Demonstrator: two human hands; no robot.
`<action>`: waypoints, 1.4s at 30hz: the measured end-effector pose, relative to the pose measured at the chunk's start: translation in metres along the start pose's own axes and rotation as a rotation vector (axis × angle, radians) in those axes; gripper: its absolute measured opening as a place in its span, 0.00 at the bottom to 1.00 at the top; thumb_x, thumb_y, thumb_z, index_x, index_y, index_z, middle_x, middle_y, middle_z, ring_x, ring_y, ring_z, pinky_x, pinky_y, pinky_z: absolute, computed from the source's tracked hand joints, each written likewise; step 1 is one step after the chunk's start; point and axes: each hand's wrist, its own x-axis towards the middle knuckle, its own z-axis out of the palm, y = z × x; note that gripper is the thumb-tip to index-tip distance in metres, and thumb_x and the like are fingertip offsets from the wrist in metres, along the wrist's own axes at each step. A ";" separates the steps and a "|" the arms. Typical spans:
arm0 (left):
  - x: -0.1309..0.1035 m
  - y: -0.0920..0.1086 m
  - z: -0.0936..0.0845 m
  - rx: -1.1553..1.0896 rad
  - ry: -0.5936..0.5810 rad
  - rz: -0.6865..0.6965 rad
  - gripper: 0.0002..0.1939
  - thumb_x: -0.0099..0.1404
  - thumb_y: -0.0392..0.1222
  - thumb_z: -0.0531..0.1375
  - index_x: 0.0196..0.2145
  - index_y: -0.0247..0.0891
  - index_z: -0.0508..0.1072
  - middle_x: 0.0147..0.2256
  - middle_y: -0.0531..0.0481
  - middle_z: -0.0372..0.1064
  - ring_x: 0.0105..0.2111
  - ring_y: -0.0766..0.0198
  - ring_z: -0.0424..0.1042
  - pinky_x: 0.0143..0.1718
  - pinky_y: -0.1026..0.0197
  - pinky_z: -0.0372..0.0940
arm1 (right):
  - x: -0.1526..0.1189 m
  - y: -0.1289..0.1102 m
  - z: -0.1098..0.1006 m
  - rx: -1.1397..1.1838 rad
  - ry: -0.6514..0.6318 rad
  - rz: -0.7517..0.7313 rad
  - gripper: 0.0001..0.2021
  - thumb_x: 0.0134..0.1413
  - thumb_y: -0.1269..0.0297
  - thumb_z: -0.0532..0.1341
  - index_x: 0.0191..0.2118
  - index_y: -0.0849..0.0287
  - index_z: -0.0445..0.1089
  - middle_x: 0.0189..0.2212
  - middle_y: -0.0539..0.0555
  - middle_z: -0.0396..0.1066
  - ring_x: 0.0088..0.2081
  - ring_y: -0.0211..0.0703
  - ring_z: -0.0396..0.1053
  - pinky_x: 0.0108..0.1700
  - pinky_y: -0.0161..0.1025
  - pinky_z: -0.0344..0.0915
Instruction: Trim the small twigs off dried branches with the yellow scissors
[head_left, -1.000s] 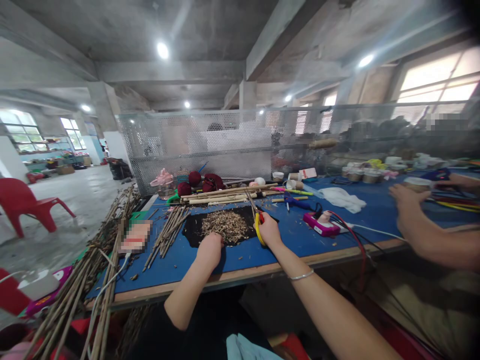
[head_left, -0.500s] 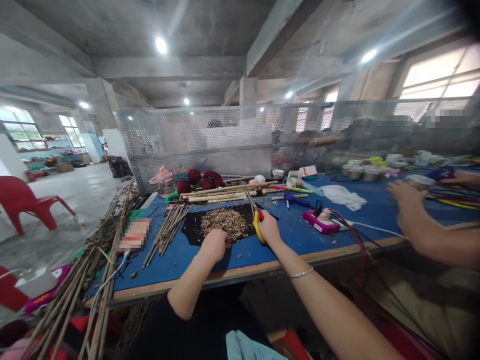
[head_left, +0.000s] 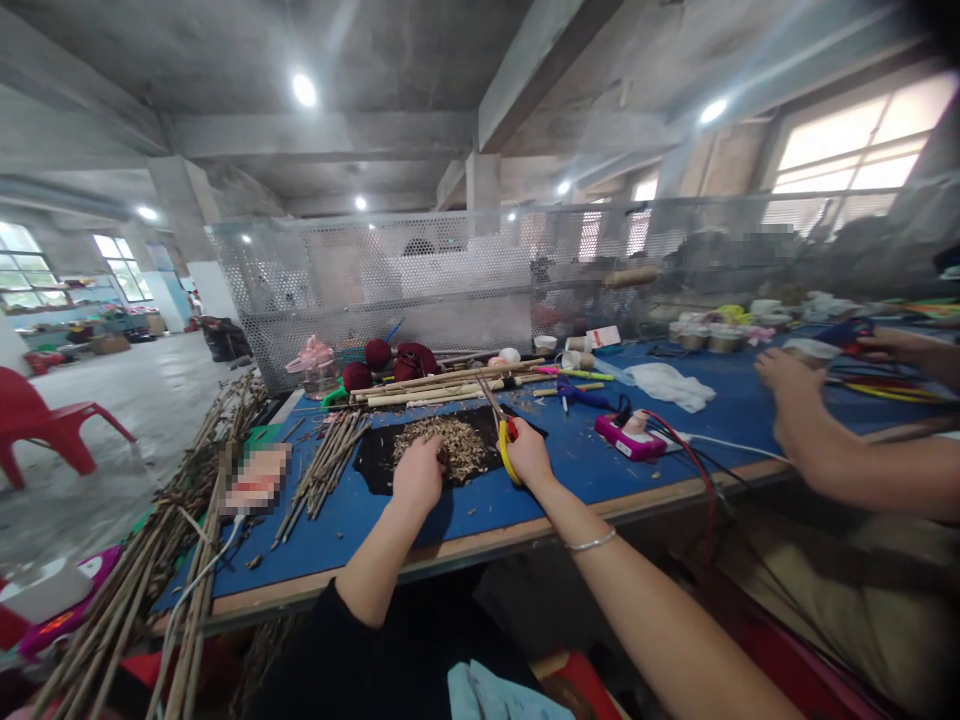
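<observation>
A pile of small cut twig pieces [head_left: 461, 445] lies on a black cloth [head_left: 375, 462] on the blue table. My left hand [head_left: 420, 472] is at the near left side of the pile, its fingers bent down at the pieces; what they hold, if anything, is hidden. In my right hand [head_left: 528, 452] are scissors with yellow and red handles [head_left: 505, 455], their blades pointing up and away over the cloth's right part. Left of the cloth lies a bundle of thin sticks [head_left: 322, 465]. Longer pale sticks [head_left: 420, 391] lie behind the pile.
Long branches [head_left: 161, 520] lean at the table's left edge. A purple power strip [head_left: 628, 440] with cables and a white cloth [head_left: 670, 386] are to the right. A co-worker's hands [head_left: 791, 385] hold a cup farther right. Dark red yarn balls [head_left: 415, 362] sit behind.
My left hand has moved up and left, from the near edge of the pile onto its pieces. The whole view has shifted a little. My right hand still holds the scissors.
</observation>
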 end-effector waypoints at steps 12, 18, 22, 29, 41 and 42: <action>-0.002 0.027 0.014 0.093 -0.199 0.106 0.12 0.59 0.38 0.51 0.32 0.40 0.75 0.34 0.44 0.69 0.36 0.59 0.68 0.37 0.60 0.62 | -0.001 0.000 0.000 0.018 -0.004 0.001 0.07 0.37 0.69 0.56 0.29 0.57 0.64 0.25 0.49 0.68 0.27 0.36 0.63 0.29 0.30 0.54; 0.000 0.011 -0.008 0.014 0.057 -0.020 0.15 0.58 0.39 0.54 0.44 0.42 0.70 0.44 0.44 0.64 0.44 0.60 0.64 0.43 0.62 0.59 | -0.001 0.000 0.000 0.036 -0.011 0.009 0.08 0.38 0.69 0.57 0.31 0.57 0.65 0.26 0.49 0.69 0.28 0.36 0.64 0.29 0.29 0.54; -0.016 0.006 -0.019 -0.134 -0.148 0.039 0.16 0.54 0.50 0.57 0.38 0.41 0.74 0.38 0.46 0.69 0.38 0.61 0.67 0.39 0.63 0.60 | -0.001 -0.001 0.000 0.022 -0.015 0.030 0.08 0.38 0.69 0.57 0.31 0.57 0.65 0.25 0.49 0.68 0.27 0.36 0.63 0.28 0.29 0.54; -0.046 0.019 0.002 -0.200 -0.213 0.129 0.09 0.54 0.45 0.58 0.30 0.40 0.75 0.33 0.48 0.70 0.35 0.62 0.68 0.36 0.64 0.60 | -0.001 0.000 -0.001 0.014 -0.012 -0.002 0.08 0.37 0.69 0.57 0.30 0.58 0.64 0.25 0.49 0.68 0.27 0.36 0.63 0.29 0.30 0.55; -0.014 0.019 -0.015 -0.175 0.251 0.030 0.26 0.59 0.41 0.54 0.55 0.37 0.57 0.51 0.42 0.59 0.49 0.59 0.60 0.46 0.62 0.57 | 0.000 0.000 0.000 0.001 -0.036 0.008 0.09 0.38 0.69 0.57 0.32 0.58 0.65 0.27 0.50 0.69 0.28 0.37 0.63 0.28 0.30 0.54; -0.020 0.017 -0.019 -0.182 0.208 0.055 0.22 0.59 0.42 0.53 0.52 0.38 0.61 0.48 0.44 0.63 0.47 0.61 0.62 0.45 0.63 0.57 | 0.000 0.001 0.000 -0.008 -0.034 0.006 0.09 0.38 0.69 0.57 0.31 0.58 0.65 0.26 0.50 0.69 0.28 0.37 0.63 0.28 0.30 0.53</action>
